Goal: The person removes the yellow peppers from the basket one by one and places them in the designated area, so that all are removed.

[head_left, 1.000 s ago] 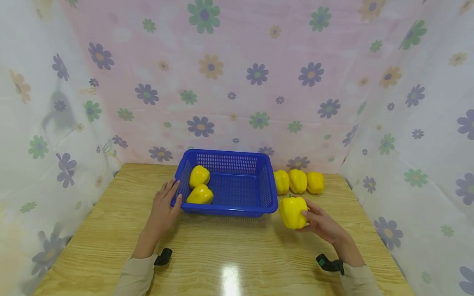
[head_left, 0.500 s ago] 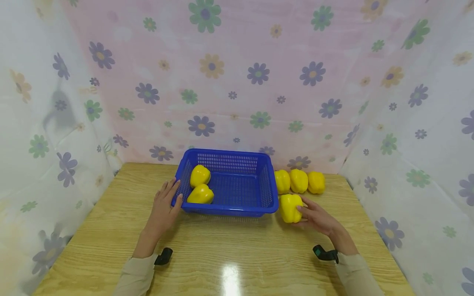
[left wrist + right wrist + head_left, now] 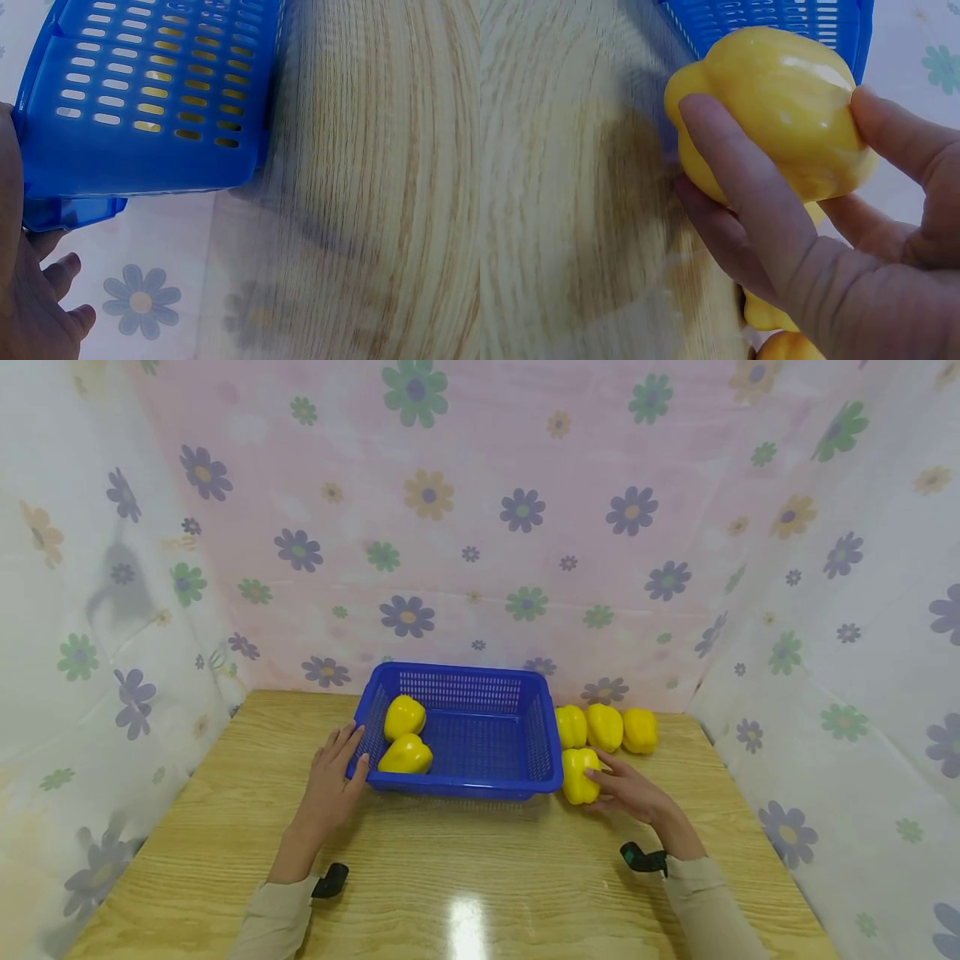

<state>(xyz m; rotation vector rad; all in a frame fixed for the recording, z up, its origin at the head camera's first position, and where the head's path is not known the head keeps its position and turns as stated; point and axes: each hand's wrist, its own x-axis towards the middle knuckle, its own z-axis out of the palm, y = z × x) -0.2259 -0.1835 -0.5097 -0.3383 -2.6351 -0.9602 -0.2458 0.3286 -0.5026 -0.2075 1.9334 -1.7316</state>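
In the head view, my right hand point(image 3: 630, 789) holds a yellow bell pepper point(image 3: 579, 775) just right of the blue basket point(image 3: 465, 787). The right wrist view shows thumb and fingers spread around this bell pepper point(image 3: 780, 105), close to the basket wall point(image 3: 780, 15). Whether its underside touches the table, I cannot tell. My left hand point(image 3: 333, 777) rests on the basket's left rim, fingers relaxed; in the left wrist view, some fingertips point(image 3: 64, 274) hang beyond the rim. Two yellow bell peppers, one behind point(image 3: 405, 718) and one in front point(image 3: 407, 755), lie at the left inside the basket.
Three more yellow bell peppers stand in a row at the back right: the left one point(image 3: 572, 727) beside the basket, then the middle one point(image 3: 604, 727) and the right one point(image 3: 640, 731). Flower-patterned sheets point(image 3: 472, 527) enclose the wooden table point(image 3: 450, 860) at the back and both sides.
My right hand has moved left and slightly away from me with the bell pepper, bringing it nearer the basket's right end. My left hand and the basket have not moved.
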